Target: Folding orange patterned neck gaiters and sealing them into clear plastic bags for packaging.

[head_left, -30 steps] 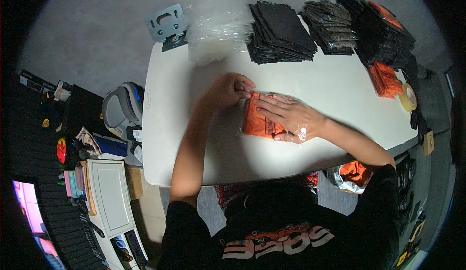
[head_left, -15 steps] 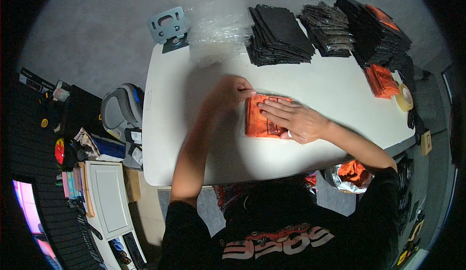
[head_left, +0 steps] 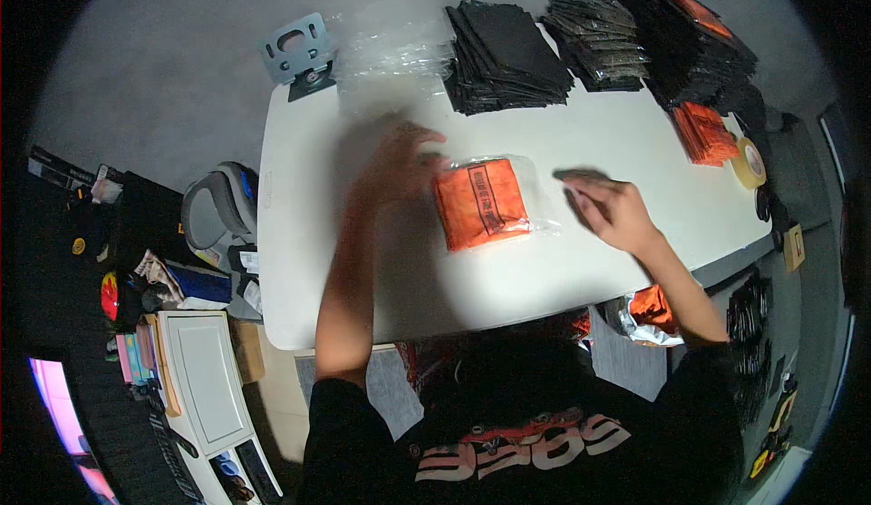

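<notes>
A folded orange item in a clear plastic sleeve (head_left: 481, 204) lies flat at the middle of the white table (head_left: 308, 215), dark printing on its face. My left hand (head_left: 406, 162) is at its upper left corner, blurred, fingers curved; whether they grip anything is unclear. My right hand (head_left: 610, 207) hovers to the right of the packet, off it, fingers loosely bent and apart.
Along the back stand a grey metal stand (head_left: 290, 49), clear sleeves (head_left: 390, 65), black folded pieces (head_left: 504, 51), bagged dark stacks (head_left: 594, 38) and a taller dark pile (head_left: 685, 60). Orange packets (head_left: 703, 133) and a tape roll (head_left: 749, 164) sit right. A white cabinet (head_left: 204, 373) stands lower left.
My right hand has lifted off the orange packet and moved right, uncovering it. My left hand has moved slightly up and left. The packet appears slightly farther up and left in the picture.
</notes>
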Demonstrator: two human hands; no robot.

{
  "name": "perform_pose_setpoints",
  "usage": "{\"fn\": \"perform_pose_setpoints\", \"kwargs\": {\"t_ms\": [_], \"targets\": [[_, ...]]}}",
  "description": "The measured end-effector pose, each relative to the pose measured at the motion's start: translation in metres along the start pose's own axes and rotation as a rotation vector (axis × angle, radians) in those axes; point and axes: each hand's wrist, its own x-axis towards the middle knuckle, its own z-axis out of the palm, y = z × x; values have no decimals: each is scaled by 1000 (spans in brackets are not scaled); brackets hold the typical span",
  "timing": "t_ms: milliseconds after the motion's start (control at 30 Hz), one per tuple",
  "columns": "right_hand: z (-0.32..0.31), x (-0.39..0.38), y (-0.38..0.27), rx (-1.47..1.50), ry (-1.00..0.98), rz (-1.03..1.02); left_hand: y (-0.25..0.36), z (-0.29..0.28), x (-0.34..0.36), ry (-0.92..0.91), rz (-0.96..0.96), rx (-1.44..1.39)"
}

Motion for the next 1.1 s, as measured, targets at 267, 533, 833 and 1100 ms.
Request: {"fn": "perform_pose_setpoints", "kwargs": {"t_ms": [267,533,833,1100], "targets": [[14,6,-64,108,23,764,41,39,7,12,182,212],[46,55,-47,733,330,679,42,23,8,232,134,-329],[25,107,-54,1085,400,481,80,-17,-3,369,160,-721],[24,109,-44,982,364,418,58,-7,6,487,243,-480]]}}
